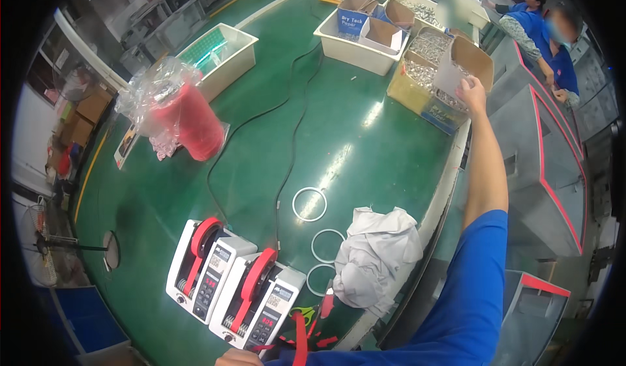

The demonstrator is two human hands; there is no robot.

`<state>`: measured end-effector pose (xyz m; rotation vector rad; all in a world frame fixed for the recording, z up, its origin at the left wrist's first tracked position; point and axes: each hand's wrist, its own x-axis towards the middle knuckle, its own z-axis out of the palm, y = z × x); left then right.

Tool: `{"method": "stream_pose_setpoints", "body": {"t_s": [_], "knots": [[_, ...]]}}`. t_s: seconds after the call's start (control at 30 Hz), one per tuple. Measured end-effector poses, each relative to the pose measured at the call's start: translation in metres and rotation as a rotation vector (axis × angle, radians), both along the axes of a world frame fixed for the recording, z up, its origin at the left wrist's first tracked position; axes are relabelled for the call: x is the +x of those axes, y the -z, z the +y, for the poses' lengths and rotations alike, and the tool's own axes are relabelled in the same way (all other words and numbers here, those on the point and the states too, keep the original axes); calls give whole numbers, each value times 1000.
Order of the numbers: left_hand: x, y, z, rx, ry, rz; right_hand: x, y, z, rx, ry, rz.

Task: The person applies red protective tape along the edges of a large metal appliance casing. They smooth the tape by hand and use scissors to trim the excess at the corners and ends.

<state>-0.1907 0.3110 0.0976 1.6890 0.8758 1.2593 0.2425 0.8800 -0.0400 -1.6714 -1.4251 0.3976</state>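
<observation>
Up at the far right of the green table (365, 144), a cardboard box (443, 73) is sitting with its flaps standing open, brown on the outside with a blue and yellow printed front, and it is brimming with small shiny silver metal parts (427, 56) heaped in a glittering pile. The right hand (473, 92) is reaching out to this box at full arm's length, its fingers curling around the pale inner edge of the near flap and pinching it, while the blue sleeve (469, 301) is trailing back toward the lower edge of the view. The left hand (238, 357) is only peeking in at the bottom edge, just beside the nearer tape dispenser; whether its fingers are open or closed cannot be told. Beyond the box, a white plastic bin (355, 46) is holding smaller open cartons, one of them blue. Nearer in, three white rings (309, 204) are lying on the table beside a crumpled white cloth (375, 258), and two white tape dispensers (231, 281) with red reels are standing side by side at the near edge. A roll of red material in clear wrap (179, 115) is resting to the left, with black cables snaking past it. Other people in blue are working at the far right.
</observation>
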Motion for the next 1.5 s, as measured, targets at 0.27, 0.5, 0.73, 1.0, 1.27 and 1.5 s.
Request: {"method": "stream_pose_setpoints", "body": {"t_s": [0.27, 0.5, 0.73, 1.0, 1.27, 1.5], "knots": [[9, 6, -2, 14, 27, -2, -59, -20, -80, 236, 172, -147], [-4, 4, -33, -72, -7, 31, -214, -85, -238, -47, -686, 625], [-20, -24, -77, -3, -17, 194, -259, -140, -547, -303, -1715, 371], [-43, -44, -147, 182, -91, 483, -156, -148, -695, -383, -1180, 260], [28, -56, -198, 297, -64, 596, -8, -148, -833, -486, -676, 143], [145, -54, -220, 319, 154, 540, 117, -144, -972, -417, -129, 192]]}}
